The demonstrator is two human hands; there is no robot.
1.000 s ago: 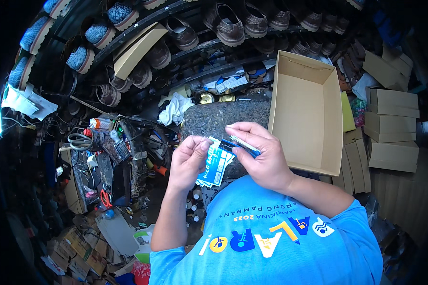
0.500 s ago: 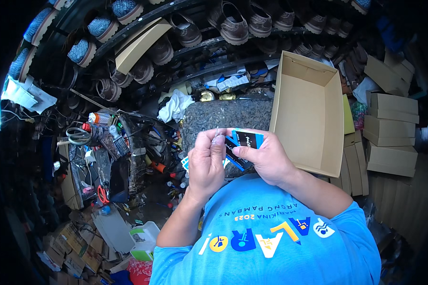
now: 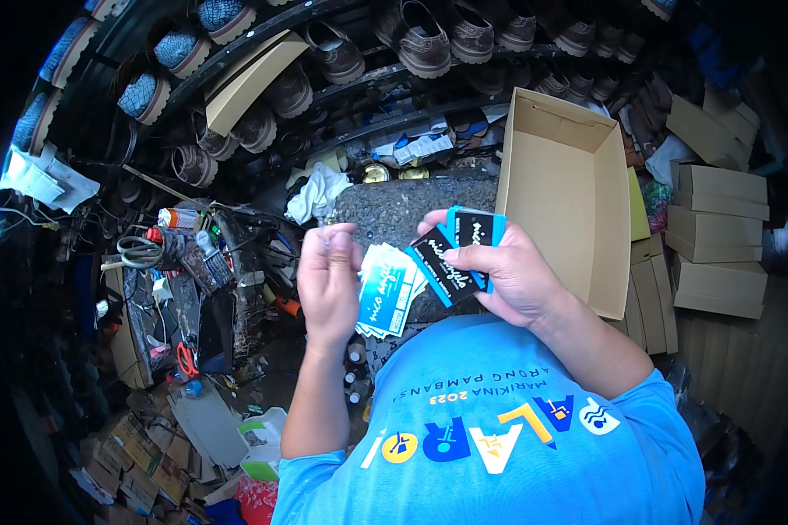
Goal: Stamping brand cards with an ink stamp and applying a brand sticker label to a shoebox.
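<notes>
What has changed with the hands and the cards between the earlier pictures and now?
The hands have drawn apart. The left hand now keeps the light blue stack of cards, while the right hand has pulled two black cards with blue edges off to the right. The open cardboard box stays in place.

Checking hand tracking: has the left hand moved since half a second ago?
Yes. The left hand has moved left, away from the open cardboard box, and now holds its cards apart from the right hand.

A grey stone-topped bench [image 3: 394,210] bears an open cardboard box [image 3: 569,201] and a white rag [image 3: 317,192].
</notes>
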